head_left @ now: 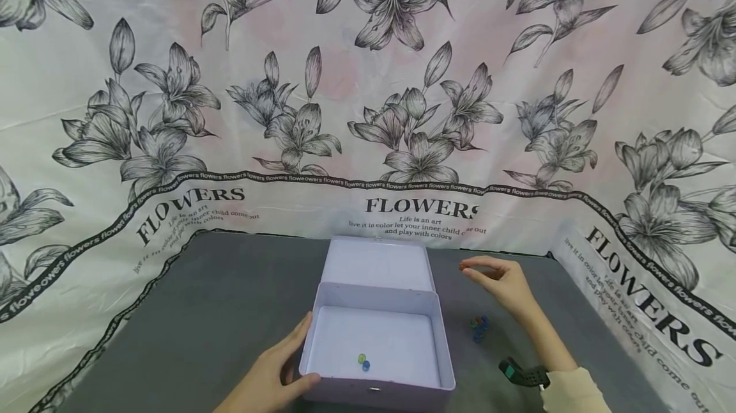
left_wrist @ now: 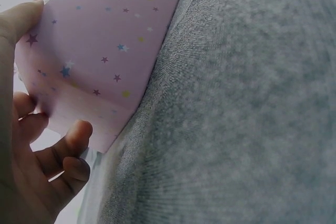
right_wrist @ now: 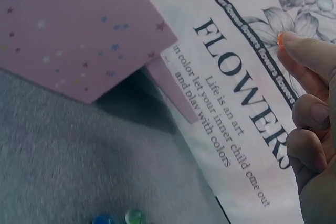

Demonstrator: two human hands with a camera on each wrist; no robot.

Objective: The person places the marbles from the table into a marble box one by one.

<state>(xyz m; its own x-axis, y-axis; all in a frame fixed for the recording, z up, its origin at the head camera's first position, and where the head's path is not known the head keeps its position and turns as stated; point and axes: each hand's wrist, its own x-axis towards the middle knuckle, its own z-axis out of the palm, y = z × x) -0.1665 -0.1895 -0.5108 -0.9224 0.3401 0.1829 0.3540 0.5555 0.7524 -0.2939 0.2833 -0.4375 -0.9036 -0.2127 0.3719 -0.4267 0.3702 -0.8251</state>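
An open lidded box (head_left: 339, 387), white inside and pink with small stars outside, stands at the front middle of the head view. My left hand (head_left: 273, 365) grips its front left corner, thumb and fingers on different sides. Inside, near the front wall, lie a yellow-green marble (head_left: 361, 358) and a blue marble (head_left: 366, 366). My right hand (head_left: 506, 285) is raised to the right of the box, pinching a small orange marble (right_wrist: 281, 39) between thumb and index finger; the fingers partly hide it. Several blue, green and reddish marbles (head_left: 478, 330) lie on the table below that hand.
The box's lid (head_left: 376, 263) is tipped back behind it. A dark grey cloth (head_left: 230, 311) covers the table. Floral printed fabric (head_left: 414, 208) borders the back and both sides. A black band with a green-faced device (head_left: 520, 373) is on the right wrist.
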